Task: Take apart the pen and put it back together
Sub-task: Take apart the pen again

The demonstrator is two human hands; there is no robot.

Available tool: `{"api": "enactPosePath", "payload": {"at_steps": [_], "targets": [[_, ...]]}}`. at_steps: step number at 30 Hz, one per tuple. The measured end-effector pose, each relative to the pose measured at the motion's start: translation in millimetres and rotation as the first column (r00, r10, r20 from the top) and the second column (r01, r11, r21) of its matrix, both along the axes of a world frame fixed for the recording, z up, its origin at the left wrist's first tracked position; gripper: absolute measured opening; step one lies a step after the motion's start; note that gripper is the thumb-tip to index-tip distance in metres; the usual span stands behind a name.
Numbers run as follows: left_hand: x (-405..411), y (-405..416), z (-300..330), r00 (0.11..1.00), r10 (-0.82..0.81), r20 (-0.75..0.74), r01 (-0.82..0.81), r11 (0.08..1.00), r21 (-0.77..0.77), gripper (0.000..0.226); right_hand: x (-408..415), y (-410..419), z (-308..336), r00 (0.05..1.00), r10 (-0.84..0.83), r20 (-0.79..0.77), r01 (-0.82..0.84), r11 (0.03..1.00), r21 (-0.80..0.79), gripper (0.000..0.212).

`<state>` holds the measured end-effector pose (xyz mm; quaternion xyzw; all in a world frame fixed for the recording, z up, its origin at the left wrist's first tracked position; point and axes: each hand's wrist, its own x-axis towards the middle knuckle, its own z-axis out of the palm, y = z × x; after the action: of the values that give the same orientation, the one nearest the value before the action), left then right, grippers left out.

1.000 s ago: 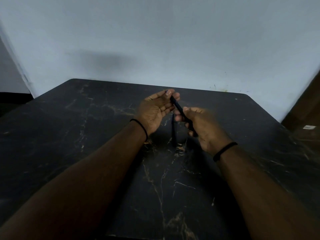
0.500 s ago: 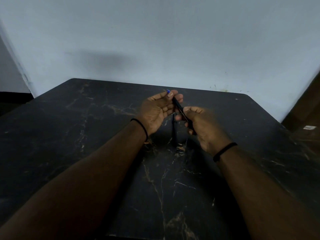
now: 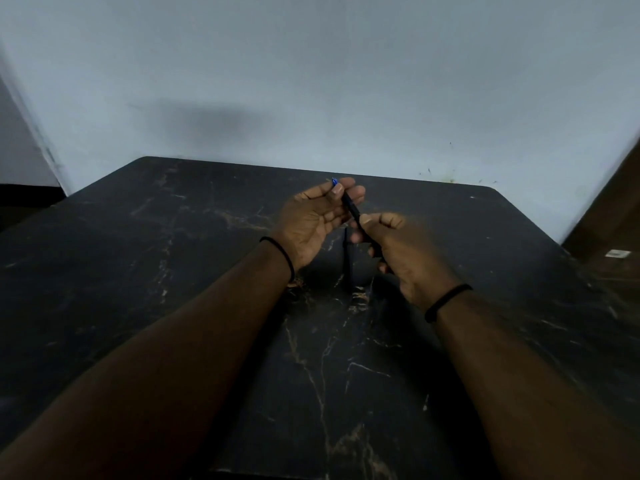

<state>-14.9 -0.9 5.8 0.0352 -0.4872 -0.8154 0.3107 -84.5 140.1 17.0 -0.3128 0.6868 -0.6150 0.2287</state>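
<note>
A thin black pen barrel (image 3: 352, 209) runs slantwise between my two hands above the middle of the table, with a small blue tip (image 3: 334, 182) sticking out at its upper end. My left hand (image 3: 311, 223) is palm up, fingertips pinching the barrel's upper part near the blue tip. My right hand (image 3: 405, 251) is curled around the lower part. A second slim black pen part (image 3: 347, 261) lies on the table between and below my hands, pointing toward me.
The black marble-patterned table (image 3: 173, 271) stands against a pale wall (image 3: 311, 81). A black band circles each wrist. At the right edge there is a brown floor strip with a small white piece (image 3: 615, 253).
The blue tip has come into view at the upper end of the barrel beyond my left fingertips. Both hands stay in nearly the same place.
</note>
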Motion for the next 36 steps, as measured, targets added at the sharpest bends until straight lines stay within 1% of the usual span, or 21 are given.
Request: {"api": "enactPosePath", "payload": {"at_steps": [2,5,9,11,16,19,21,23,25,28,31,34,36], "targets": [[0.5,0.5,0.1,1.000,-0.002,0.002,0.002,1.000,0.007,0.018,-0.4,1.2,0.3,1.000,0.000,-0.004,0.000,1.000,-0.016,0.006],[0.9,1.3,1.4,1.000,-0.004,0.006,0.004,1.000,0.009,0.019,-0.2,0.8,0.0,0.999,0.002,0.034,0.000,0.998,-0.055,0.015],[1.3,2.8,2.5,1.000,0.004,0.001,-0.004,1.000,0.007,0.021,-1.1,-0.8,-1.0,0.999,-0.003,0.037,0.003,1.000,-0.014,0.024],[1.9,3.4,2.8,1.000,0.006,0.004,-0.006,1.000,-0.002,0.019,-2.1,-1.3,-2.2,1.000,-0.001,0.016,0.001,1.000,-0.004,0.025],[1.7,4.8,2.6,1.000,-0.005,0.002,0.005,1.000,-0.021,0.017,-3.9,-1.5,-2.4,1.000,-0.017,0.001,0.017,0.997,-0.076,0.006],[1.1,5.4,2.3,1.000,-0.018,0.002,0.018,0.999,-0.035,0.017,-3.0,-1.9,-2.7,0.999,0.006,0.053,0.001,0.993,-0.120,0.014],[0.2,5.2,1.6,1.000,-0.016,0.004,0.016,0.999,-0.033,0.017,-1.8,-1.7,-1.4,0.999,0.004,0.052,-0.001,0.998,-0.056,0.017],[0.1,5.1,1.1,1.000,-0.010,0.006,0.010,0.999,-0.037,0.017,-1.6,-2.3,-0.9,0.998,0.002,0.056,-0.002,1.000,0.005,0.026],[0.2,5.0,0.8,1.000,-0.010,0.002,0.010,0.999,-0.041,0.017,-1.4,-3.1,-1.3,0.999,0.010,0.052,-0.010,1.000,0.003,0.030],[0.2,4.1,0.5,1.000,-0.006,-0.004,0.006,0.999,-0.051,0.017,0.4,-2.0,-1.1,1.000,0.016,0.014,-0.015,0.999,-0.039,0.023],[0.1,3.6,0.0,1.000,-0.020,-0.009,0.020,0.999,-0.040,0.018,-0.4,1.1,-0.5,0.998,0.028,0.050,-0.024,0.997,-0.077,0.006],[0.0,4.2,-0.4,0.999,-0.036,-0.010,0.035,0.999,-0.039,0.018,0.1,2.1,0.1,0.995,0.055,0.085,-0.045,0.992,-0.115,0.013],[-0.3,3.7,-0.5,0.999,-0.033,-0.018,0.033,0.999,-0.035,0.017,-0.3,1.3,1.1,0.995,0.047,0.092,-0.037,0.993,-0.111,0.012]]}}
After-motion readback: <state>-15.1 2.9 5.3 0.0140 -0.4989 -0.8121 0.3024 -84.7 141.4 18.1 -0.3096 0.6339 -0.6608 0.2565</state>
